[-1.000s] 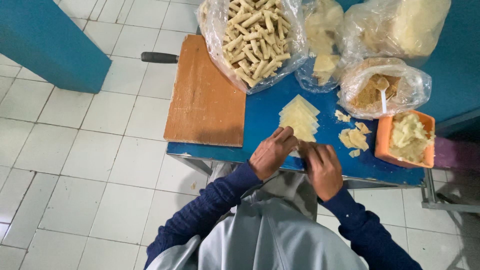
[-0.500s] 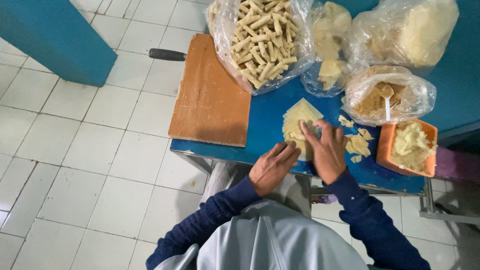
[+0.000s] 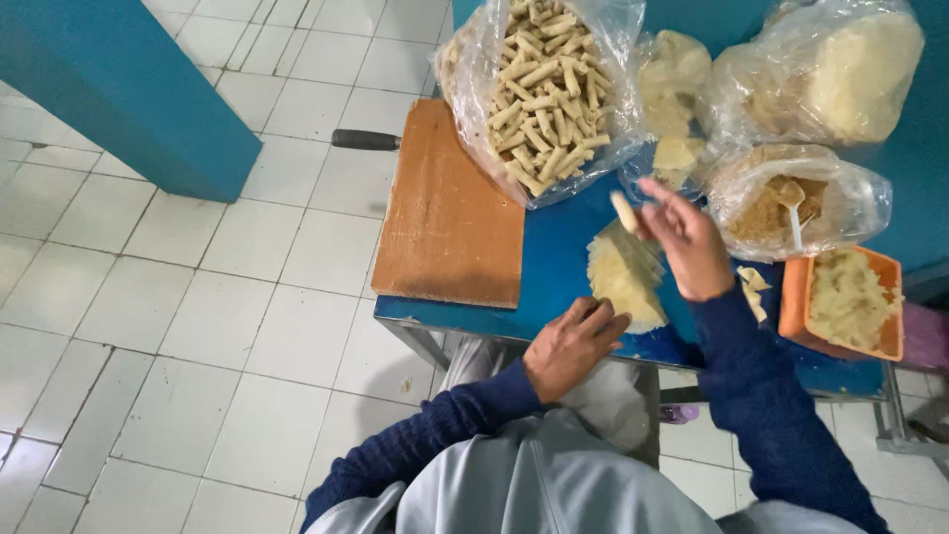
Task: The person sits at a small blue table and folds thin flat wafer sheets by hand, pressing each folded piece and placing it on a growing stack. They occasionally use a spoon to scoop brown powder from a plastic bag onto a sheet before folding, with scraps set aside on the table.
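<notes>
The right hand (image 3: 692,242) pinches a small pale roll (image 3: 625,212) between thumb and fingertips, lifted clear of the table (image 3: 554,267) and carried toward twelve o'clock, where the open bag of rolls (image 3: 544,94) lies. Half a second ago this hand lay flat on the stack of wrappers (image 3: 625,282); a second ago both hands were huddled at the table's near edge, working something between them. So the roll looks finished, and the lift reads as one piece done and on its way to join the rest.

The left hand (image 3: 573,341) has stayed low at six o'clock, fingers curled loosely on the near edge just beside the stack. It holds nothing that I can see.

At three o'clock from the stack sits an orange tray (image 3: 796,297) of pale filling, with a few loose scraps between them. At one o'clock a bag of brown crumbs (image 3: 791,203) holds a white spoon. Further bags of pale stuff crowd the far edge. A wooden board (image 3: 450,213) lies bare at nine o'clock, a dark handle (image 3: 366,139) sticking out beyond it.
</notes>
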A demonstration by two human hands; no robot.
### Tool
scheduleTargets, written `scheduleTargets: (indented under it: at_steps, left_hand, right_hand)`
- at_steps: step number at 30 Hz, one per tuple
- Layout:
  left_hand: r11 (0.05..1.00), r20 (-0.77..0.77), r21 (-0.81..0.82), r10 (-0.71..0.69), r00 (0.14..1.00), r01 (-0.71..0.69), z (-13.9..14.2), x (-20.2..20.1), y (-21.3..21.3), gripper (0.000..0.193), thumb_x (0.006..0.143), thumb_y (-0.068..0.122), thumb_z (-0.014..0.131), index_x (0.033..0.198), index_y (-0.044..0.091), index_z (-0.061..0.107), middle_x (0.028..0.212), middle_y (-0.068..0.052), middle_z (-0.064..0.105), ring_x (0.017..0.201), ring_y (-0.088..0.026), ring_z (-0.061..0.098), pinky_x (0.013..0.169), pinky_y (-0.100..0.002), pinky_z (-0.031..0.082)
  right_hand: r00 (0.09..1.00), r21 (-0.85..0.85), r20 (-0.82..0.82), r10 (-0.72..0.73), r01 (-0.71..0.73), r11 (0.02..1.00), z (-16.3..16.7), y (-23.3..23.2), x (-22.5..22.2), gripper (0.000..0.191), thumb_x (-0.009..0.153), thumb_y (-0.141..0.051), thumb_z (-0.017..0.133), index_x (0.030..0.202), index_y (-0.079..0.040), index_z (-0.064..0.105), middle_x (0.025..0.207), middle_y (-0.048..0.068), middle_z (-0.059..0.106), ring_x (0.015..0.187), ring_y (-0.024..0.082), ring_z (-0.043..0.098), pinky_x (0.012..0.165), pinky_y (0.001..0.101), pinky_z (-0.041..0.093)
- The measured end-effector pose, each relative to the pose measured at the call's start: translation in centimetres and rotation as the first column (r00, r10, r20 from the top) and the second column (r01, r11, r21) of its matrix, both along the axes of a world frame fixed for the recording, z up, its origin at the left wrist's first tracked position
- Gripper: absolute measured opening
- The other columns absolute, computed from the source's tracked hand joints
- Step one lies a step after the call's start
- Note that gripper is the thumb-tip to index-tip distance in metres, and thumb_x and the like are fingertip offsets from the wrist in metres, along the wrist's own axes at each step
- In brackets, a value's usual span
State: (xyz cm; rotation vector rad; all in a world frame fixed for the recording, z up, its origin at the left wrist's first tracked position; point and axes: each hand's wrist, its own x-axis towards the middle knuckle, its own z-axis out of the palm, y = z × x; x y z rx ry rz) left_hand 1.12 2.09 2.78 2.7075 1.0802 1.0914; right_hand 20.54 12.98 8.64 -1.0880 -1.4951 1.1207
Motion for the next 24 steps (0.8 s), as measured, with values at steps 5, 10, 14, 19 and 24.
scheduleTargets:
  at_steps: [5,10,14,19,24]
  left_hand:
    - [0.999,0.005,-0.034,-0.037,0.999,0.037,0.3,-0.3,0.1,0.052,0.082,0.023,0.077,0.131,0.014,0.064,0.120,-0.009,0.055,0.117,-0.028,0.054,0.100,-0.036,0.052]
    - [0.997,0.023,-0.064,-0.047,0.999,0.048,-0.1,-0.2,-0.1,0.049,0.084,0.024,0.078,0.130,0.015,0.065,0.121,-0.010,0.054,0.119,-0.029,0.053,0.101,-0.037,0.052]
    - [0.998,-0.007,-0.056,-0.037,0.999,0.037,-0.6,0.0,0.4,0.044,0.086,0.023,0.076,0.128,0.014,0.066,0.122,-0.011,0.053,0.119,-0.031,0.053,0.101,-0.039,0.052]
    - [0.990,0.087,-0.119,-0.061,0.994,0.071,-0.9,-0.3,0.3,0.040,0.089,0.021,0.075,0.127,0.013,0.065,0.127,-0.012,0.053,0.122,-0.032,0.053,0.099,-0.040,0.052]
    - [0.984,0.115,-0.155,-0.074,0.991,0.091,-1.0,-0.4,0.3,0.040,0.089,0.022,0.075,0.127,0.012,0.065,0.127,-0.012,0.053,0.123,-0.032,0.053,0.098,-0.041,0.052]
  right_hand:
    - [0.999,0.430,-0.027,-0.033,0.041,0.902,3.7,1.7,0.4,0.047,0.117,-0.020,0.055,0.157,0.002,0.044,0.148,0.014,0.059,0.131,0.017,0.062,0.111,0.0283,0.049]
    - [0.341,0.720,0.596,-0.727,0.174,0.672,2.9,-4.0,8.9,0.014,0.109,-0.012,0.068,0.122,-0.009,0.070,0.110,0.015,0.069,0.099,0.031,0.069,0.085,0.0420,0.056]
    - [-0.142,0.725,0.689,-0.711,0.125,0.678,-1.0,-4.3,12.8,0.022,0.100,-0.028,0.079,0.116,-0.014,0.072,0.096,0.013,0.068,0.092,0.033,0.068,0.075,0.0462,0.053]
    - [-0.109,0.700,0.712,-0.694,0.177,0.691,-4.1,-2.5,14.1,0.026,0.097,-0.025,0.079,0.117,-0.012,0.070,0.104,0.015,0.069,0.090,0.035,0.069,0.071,0.0470,0.053]
    - [-0.089,0.707,0.704,-0.704,0.183,0.683,-4.3,-2.3,15.2,0.022,0.094,-0.020,0.077,0.113,-0.009,0.073,0.103,0.016,0.070,0.087,0.034,0.070,0.073,0.0457,0.055]
